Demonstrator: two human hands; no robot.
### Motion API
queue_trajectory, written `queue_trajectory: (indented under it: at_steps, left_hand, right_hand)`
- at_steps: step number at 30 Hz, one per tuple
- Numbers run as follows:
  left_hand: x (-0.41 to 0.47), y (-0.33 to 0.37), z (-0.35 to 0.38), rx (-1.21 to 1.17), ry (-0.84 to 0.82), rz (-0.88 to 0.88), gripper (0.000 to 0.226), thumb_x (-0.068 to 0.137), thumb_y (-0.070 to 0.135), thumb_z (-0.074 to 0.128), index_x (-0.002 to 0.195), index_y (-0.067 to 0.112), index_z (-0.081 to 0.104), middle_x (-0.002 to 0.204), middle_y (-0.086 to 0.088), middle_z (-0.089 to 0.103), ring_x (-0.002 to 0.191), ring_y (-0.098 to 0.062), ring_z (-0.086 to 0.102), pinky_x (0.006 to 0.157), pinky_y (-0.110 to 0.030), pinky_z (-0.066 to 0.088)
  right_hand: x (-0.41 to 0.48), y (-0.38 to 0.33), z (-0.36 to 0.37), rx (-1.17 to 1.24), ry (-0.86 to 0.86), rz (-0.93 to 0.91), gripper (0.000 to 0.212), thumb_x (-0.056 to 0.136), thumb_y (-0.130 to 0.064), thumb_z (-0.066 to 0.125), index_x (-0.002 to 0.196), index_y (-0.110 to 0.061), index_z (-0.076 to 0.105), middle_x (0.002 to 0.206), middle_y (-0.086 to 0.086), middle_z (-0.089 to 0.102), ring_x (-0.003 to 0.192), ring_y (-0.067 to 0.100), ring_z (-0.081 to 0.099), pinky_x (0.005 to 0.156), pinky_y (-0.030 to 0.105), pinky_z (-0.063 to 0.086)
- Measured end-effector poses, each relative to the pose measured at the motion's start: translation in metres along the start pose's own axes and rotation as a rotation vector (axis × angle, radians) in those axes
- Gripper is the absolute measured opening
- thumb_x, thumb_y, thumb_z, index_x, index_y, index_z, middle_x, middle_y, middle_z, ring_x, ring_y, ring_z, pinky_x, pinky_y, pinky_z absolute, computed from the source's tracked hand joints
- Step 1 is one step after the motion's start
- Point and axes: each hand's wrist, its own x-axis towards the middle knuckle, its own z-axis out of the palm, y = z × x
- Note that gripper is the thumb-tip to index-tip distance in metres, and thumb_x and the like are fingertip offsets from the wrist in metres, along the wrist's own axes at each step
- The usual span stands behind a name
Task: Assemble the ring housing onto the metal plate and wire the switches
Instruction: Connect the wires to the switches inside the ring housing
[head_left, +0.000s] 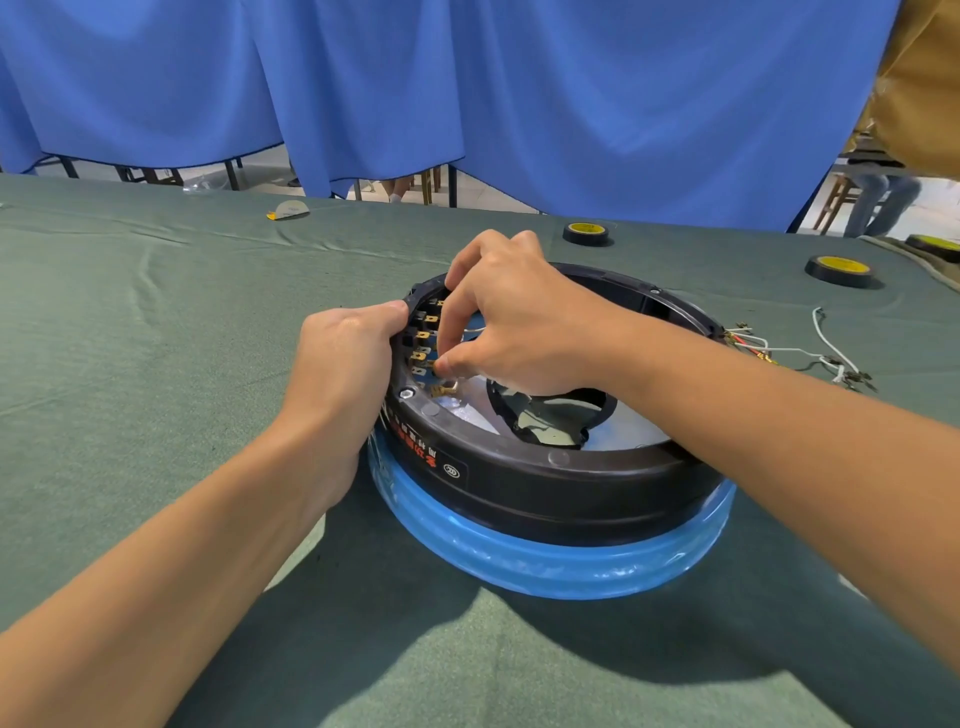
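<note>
Toward the middle of the green-clothed bench (156, 312), nearer its right edge, the black ring housing (545, 483) sits on the metal plate (571, 566), whose rim is wrapped in blue film and shows below the housing all round. The left grip (345, 358) holds the housing's left wall from outside, thumb hooked over the top rim. The right grip (514, 322) reaches down inside the ring, thumb and forefinger pinched narrowly on a small brass connector (439, 368) right at the row of switch terminals (423, 335) on the inner left wall. A second brass connector (445, 388) lies loose on the plate just below. A bundle of white and red wires (800, 356) trails from the housing's right side onto the cloth. Two rolls of black tape (586, 233) (839, 270) lie toward the far right corner, well apart from the housing. Blue curtains (571, 104) hang beyond the far edge.
</note>
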Motion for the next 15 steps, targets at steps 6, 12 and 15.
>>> queue_trajectory:
  at_steps: [6, 12, 15]
  left_hand:
    - [0.0, 0.0, 0.0019, -0.018, 0.001, -0.01, 0.021, 0.091, 0.015, 0.055, 0.076, 0.007, 0.068, 0.07, -0.016, 0.061, 0.059, -0.022, 0.056, 0.051, -0.024, 0.042]
    - [0.0011, -0.0009, 0.0021, 0.007, 0.013, 0.016, 0.02, 0.09, 0.014, 0.054, 0.081, 0.007, 0.07, 0.074, -0.017, 0.061, 0.067, -0.024, 0.055, 0.068, -0.035, 0.039]
    - [0.0016, -0.0012, 0.0016, 0.025, 0.016, 0.027, 0.02, 0.089, 0.015, 0.055, 0.077, 0.008, 0.07, 0.071, -0.016, 0.059, 0.065, -0.022, 0.052, 0.065, -0.034, 0.038]
  right_hand:
    - [0.001, -0.0041, 0.0021, 0.04, 0.018, 0.042, 0.006, 0.084, -0.029, 0.074, 0.08, -0.026, 0.072, 0.124, 0.0, 0.039, 0.122, 0.021, 0.027, 0.087, 0.03, 0.035]
    - [0.0034, -0.0061, 0.004, 0.068, 0.02, 0.058, 0.002, 0.084, -0.025, 0.074, 0.084, -0.022, 0.074, 0.125, 0.0, 0.039, 0.123, 0.021, 0.028, 0.086, 0.031, 0.037]
    - [0.0036, -0.0055, -0.0014, 0.07, -0.041, 0.06, 0.006, 0.083, -0.03, 0.074, 0.085, -0.025, 0.075, 0.122, -0.002, 0.042, 0.122, 0.023, 0.028, 0.088, 0.034, 0.037]
